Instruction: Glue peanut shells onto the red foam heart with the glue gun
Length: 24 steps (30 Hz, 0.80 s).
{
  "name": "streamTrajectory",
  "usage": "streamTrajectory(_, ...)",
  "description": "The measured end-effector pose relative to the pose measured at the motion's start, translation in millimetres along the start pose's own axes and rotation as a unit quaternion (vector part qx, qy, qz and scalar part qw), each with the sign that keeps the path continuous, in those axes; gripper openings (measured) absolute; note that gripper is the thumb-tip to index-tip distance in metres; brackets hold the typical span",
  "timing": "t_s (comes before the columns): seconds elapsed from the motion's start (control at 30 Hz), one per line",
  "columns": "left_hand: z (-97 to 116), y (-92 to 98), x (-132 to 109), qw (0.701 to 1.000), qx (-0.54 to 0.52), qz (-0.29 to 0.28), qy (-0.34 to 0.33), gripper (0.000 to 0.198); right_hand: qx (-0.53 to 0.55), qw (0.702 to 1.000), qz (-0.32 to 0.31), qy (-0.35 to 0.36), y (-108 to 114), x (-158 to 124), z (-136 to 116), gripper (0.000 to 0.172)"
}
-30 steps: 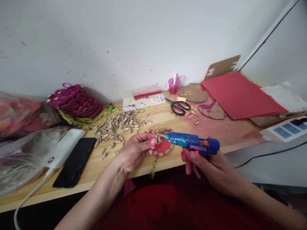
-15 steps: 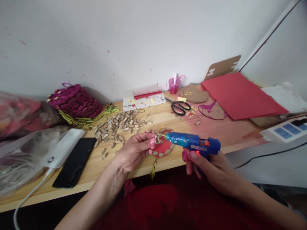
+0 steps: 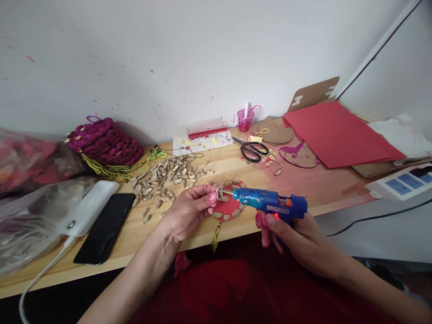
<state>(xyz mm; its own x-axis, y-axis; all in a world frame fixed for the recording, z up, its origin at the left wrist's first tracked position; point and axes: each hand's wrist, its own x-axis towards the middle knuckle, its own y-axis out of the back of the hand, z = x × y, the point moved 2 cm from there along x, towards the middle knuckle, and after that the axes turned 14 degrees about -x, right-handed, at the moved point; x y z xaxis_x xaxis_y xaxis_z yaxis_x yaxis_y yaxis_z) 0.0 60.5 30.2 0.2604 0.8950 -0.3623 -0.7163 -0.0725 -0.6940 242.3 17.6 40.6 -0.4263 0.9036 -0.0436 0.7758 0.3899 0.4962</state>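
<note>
My left hand [image 3: 194, 208] pinches a peanut shell [image 3: 220, 194] between thumb and fingertips. In my right hand [image 3: 286, 229] is a blue hot glue gun [image 3: 266, 200], its small light glowing red. The gun's nozzle points left and meets the peanut shell, or nearly so. Beneath both lies a red disc [image 3: 227, 208] on the table, with peanut shells around its edge, a yellow loop at the top and a yellow-green tassel [image 3: 216, 237] at the bottom. My left fingers and the gun hide part of the disc.
Loose peanut shells [image 3: 172, 173] are heaped left of the disc. Black-handled scissors [image 3: 254, 150], a pink cup [image 3: 245, 120] and red sheets [image 3: 344, 135] lie behind. A phone [image 3: 104, 228], a white power bank [image 3: 91, 207] and plastic bags [image 3: 40, 220] sit left, a power strip [image 3: 401, 183] right.
The glue gun has shifted slightly left and its nozzle now sits closer against the peanut shell. The shell has turned a little in my left fingers.
</note>
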Motion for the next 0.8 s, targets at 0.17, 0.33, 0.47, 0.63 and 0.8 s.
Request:
streamTrajectory(0.17,0.4,-0.4,-0.4,0.999,-0.033,0.016,-0.002,0.029,0.002,1.0,-0.002,0.002,-0.2,-0.6,-1.7,0.04)
streamTrajectory(0.33,-0.7,-2.0,-1.0,0.999,-0.048,0.008,-0.004,0.027,0.007,1.0,-0.005,0.013,-0.6,-1.2,-4.4,0.038)
streamTrajectory(0.47,-1.9,-3.6,-1.3,0.999,-0.044,0.005,-0.002,0.026,0.007,1.0,-0.004,0.025,-0.1,-0.6,-7.8,0.038)
streamTrajectory(0.63,-1.8,-4.0,-1.4,0.999,-0.033,0.017,-0.002,0.03,0.005,0.999,-0.001,0.036,-0.2,0.4,-9.4,0.037)
streamTrajectory(0.8,-2.5,-4.1,-0.4,0.999,-0.03,0.012,-0.002,0.031,0.01,0.999,0.004,0.038,-0.5,0.6,-9.0,0.035)
